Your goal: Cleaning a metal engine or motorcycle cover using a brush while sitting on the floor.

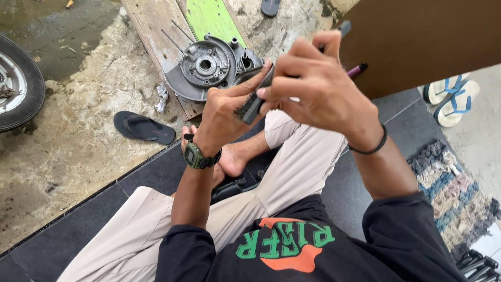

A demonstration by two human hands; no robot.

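Both hands are raised in front of me over my crossed legs. My right hand [318,83] grips a dark brush [253,104] with black bristles, its handle running up behind the fingers. My left hand [227,112], with a green watch on the wrist, pinches something small against the bristles; what it holds is hidden by the fingers. Beyond the hands a grey metal engine casing [209,65] lies on a wooden plank [151,26] on the ground.
A motorcycle wheel [15,83] stands at the left. A dark sandal [143,128] lies on the concrete, blue-strapped sandals [451,96] at the right. A woven mat [451,193] lies on the dark tiles. A crumpled rag [162,96] is beside the plank. A brown board [422,36] fills the upper right.
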